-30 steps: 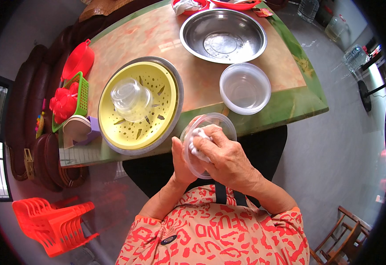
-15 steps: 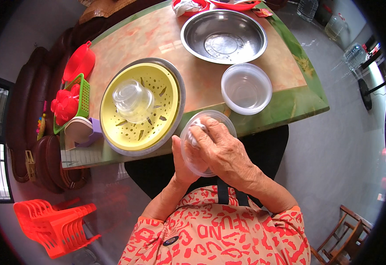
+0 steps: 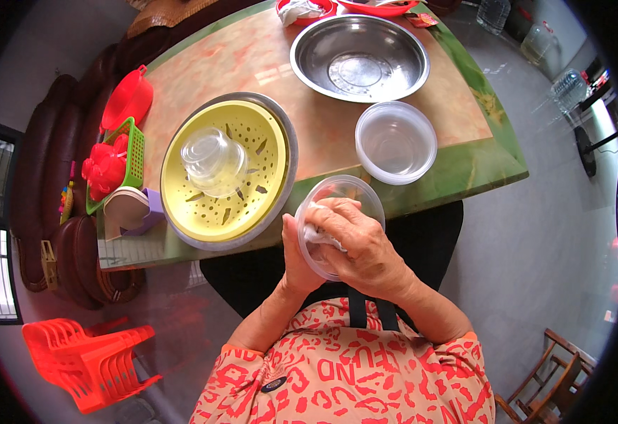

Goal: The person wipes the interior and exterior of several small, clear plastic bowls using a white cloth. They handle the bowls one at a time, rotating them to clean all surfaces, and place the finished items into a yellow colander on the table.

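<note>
A clear round plastic bowl (image 3: 358, 189) is held just off the table's near edge, its mouth tilted up toward me. My left hand (image 3: 297, 263) grips it from the left side and underneath, thumb near the rim; most of those fingers are hidden behind the bowl. Inside it, my right hand (image 3: 365, 247) presses a bunched white cloth (image 3: 321, 237) against the wall. To the right on the table sits a stack of similar clear bowls (image 3: 396, 141). On the left, more clear plastic bowls (image 3: 213, 162) lie upside down in a yellow colander (image 3: 270, 169), which rests in a metal basin (image 3: 291, 169).
A wide steel basin (image 3: 360, 60) stands at the back of the stone-topped table (image 3: 238, 67). Along the left edge are a red basket (image 3: 128, 97), a green basket (image 3: 134, 159) with red items and a purple container (image 3: 152, 208). Stacked red chairs (image 3: 86, 360) stand lower left.
The held bowl has shifted slightly right and turned a little. My right hand has moved lower within it with the cloth, more of which now shows.
</note>
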A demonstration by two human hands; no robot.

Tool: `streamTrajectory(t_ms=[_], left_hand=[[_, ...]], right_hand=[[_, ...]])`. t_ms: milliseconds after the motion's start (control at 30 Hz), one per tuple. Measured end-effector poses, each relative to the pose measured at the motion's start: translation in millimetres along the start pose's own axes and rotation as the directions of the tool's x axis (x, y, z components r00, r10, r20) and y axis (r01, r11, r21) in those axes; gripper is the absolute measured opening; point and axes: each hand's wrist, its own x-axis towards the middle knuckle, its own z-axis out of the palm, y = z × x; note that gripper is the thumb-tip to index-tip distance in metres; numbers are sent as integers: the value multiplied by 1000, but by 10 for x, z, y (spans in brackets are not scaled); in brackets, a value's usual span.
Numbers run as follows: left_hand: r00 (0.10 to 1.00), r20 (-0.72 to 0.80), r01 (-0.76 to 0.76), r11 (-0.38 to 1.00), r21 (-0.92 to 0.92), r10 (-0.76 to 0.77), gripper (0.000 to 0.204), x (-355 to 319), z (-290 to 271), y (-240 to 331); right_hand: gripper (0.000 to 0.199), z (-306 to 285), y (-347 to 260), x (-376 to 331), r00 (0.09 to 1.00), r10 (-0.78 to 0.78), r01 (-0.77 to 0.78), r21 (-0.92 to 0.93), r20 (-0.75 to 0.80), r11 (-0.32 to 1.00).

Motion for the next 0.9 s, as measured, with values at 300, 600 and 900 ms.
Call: streamTrajectory(t_ms=[300,600,900], left_hand=[[993,114,37,999,0,-36,86,12,-158,36],[999,26,19,996,82,-21,86,17,44,117],[990,144,-29,987,157,6,93,38,-20,153]], right_hand=[[27,-364,-34,-41,894,-92,248,-314,439,917],[35,-136,34,-89,989,-61,125,-557,131,821],[38,-221,11,-112,961,-71,36,134,268,990]])
